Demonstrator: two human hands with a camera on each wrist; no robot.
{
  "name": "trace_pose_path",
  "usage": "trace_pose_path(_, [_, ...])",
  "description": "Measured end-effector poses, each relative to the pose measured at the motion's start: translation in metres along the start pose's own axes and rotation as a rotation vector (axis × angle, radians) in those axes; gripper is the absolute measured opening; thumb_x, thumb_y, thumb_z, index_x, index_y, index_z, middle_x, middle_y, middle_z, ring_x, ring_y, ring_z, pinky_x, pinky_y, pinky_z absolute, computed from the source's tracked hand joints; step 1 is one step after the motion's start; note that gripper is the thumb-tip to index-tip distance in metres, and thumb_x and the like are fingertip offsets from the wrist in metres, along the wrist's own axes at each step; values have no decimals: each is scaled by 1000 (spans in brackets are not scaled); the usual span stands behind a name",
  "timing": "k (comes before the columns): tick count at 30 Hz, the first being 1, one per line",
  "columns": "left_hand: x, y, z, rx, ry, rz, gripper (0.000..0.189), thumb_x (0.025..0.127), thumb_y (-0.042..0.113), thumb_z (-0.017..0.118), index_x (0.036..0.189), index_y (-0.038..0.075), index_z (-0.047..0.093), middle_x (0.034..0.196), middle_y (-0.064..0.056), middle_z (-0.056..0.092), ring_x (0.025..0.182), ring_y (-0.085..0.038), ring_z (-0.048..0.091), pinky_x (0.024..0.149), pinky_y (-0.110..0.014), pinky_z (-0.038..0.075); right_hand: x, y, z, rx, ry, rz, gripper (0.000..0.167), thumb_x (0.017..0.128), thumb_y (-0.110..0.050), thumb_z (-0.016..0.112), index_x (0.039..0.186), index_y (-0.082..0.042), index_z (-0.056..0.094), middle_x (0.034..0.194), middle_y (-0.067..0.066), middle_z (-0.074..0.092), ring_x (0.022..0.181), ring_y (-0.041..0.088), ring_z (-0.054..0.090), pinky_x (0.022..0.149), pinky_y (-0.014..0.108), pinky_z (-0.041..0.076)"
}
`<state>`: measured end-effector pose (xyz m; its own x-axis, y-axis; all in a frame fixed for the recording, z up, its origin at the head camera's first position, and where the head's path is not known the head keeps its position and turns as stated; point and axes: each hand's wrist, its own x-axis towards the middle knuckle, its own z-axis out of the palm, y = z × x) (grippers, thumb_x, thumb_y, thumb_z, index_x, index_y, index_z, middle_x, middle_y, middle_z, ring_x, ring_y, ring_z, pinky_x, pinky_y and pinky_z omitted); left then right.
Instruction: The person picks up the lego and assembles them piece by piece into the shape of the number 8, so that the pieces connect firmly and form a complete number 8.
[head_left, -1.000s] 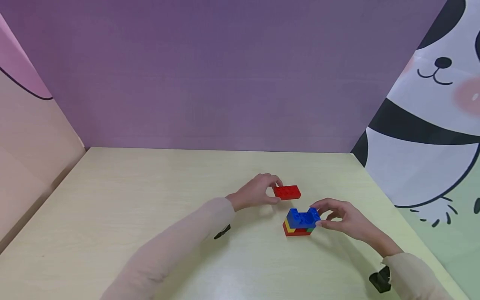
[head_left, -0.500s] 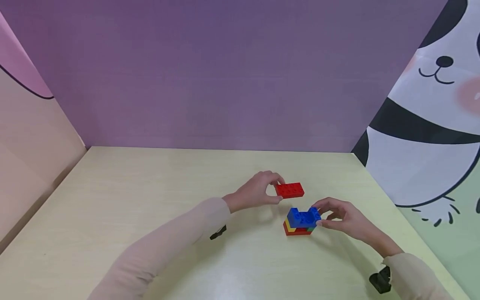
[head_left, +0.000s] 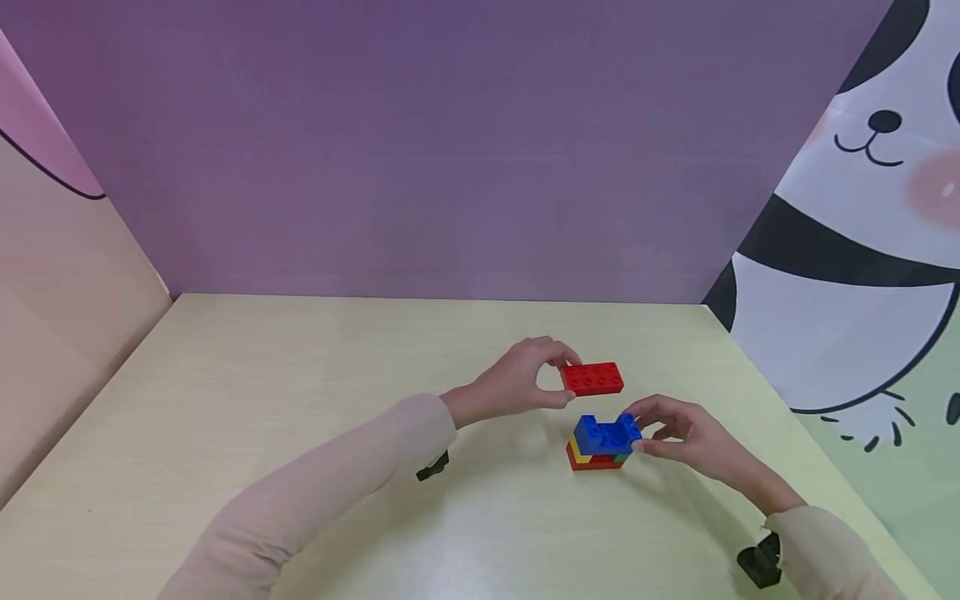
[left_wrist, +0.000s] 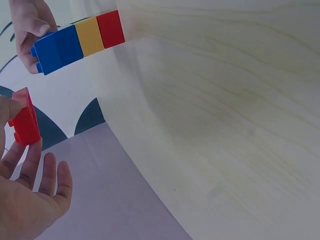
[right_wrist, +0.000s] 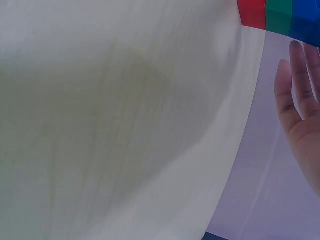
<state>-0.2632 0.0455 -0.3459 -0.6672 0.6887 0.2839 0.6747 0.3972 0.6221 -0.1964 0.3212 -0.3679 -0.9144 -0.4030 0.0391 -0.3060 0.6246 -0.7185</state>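
My left hand (head_left: pixel 521 382) pinches a red studded toy building brick (head_left: pixel 594 380) by one end, between thumb and fingers. It is held above and behind a small brick stack, apart from it. On top of the stack is a blue brick (head_left: pixel 606 438) with raised ends and a dip in the middle. Beneath it are a yellow brick (left_wrist: pixel 89 36) and a green brick (right_wrist: pixel 278 18), with a red brick (left_wrist: pixel 110 29) at the bottom. My right hand (head_left: pixel 690 435) grips the blue brick's right end with thumb and fingers. In the right wrist view the grip itself is cut off.
The pale wooden table (head_left: pixel 337 358) stretches left and forward of the stack. A purple wall (head_left: pixel 450 150) closes its far edge, and a panda-printed panel (head_left: pixel 847 342) runs along the right. Black wrist straps (head_left: pixel 761 560) show at the sleeves.
My left hand has shifted right and slightly up, carrying the red brick closer to above the stack. My right hand and the stack look unmoved.
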Motion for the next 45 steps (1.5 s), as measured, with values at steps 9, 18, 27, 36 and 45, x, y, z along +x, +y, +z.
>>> trace_pose_path(9, [-5, 10, 2, -37, -49, 17, 40, 80, 25, 68, 117, 18, 56, 107, 7, 57, 99, -5, 49, 84, -22, 44, -2, 0, 2, 18, -1, 27, 39, 81, -18, 68, 116, -7, 54, 109, 13, 58, 92, 8, 60, 73, 24, 53])
trace_pose_path(18, [-8, 13, 11, -54, -83, 30, 42, 78, 26, 70, 117, 19, 55, 107, 7, 56, 99, -3, 48, 84, -23, 46, -3, 3, 0, 33, 9, -1, 39, 81, -14, 68, 116, -5, 54, 106, -4, 60, 93, 3, 58, 74, 26, 52])
trace_pose_path(27, [-9, 17, 19, -48, -118, 22, 41, 79, 29, 70, 116, 21, 55, 105, 10, 56, 98, 0, 47, 83, -18, 42, -2, 4, 0, 44, 0, -29, 38, 81, -13, 68, 116, -6, 54, 104, -12, 60, 93, 1, 57, 73, 25, 52])
trace_pose_path(36, [-10, 18, 24, -32, -135, 18, 41, 78, 30, 70, 116, 22, 55, 104, 12, 56, 100, -1, 47, 83, -18, 42, -1, 7, 0, 45, 1, -41, 38, 81, -12, 68, 115, -5, 54, 104, -11, 60, 93, 0, 57, 74, 25, 52])
trace_pose_path(45, [-10, 17, 27, -4, -130, 37, 39, 80, 34, 67, 115, 22, 54, 100, 14, 55, 100, -1, 45, 84, -19, 42, -1, 5, 1, 41, 4, -49, 39, 80, -11, 69, 115, -5, 54, 104, -13, 60, 92, 1, 59, 73, 26, 52])
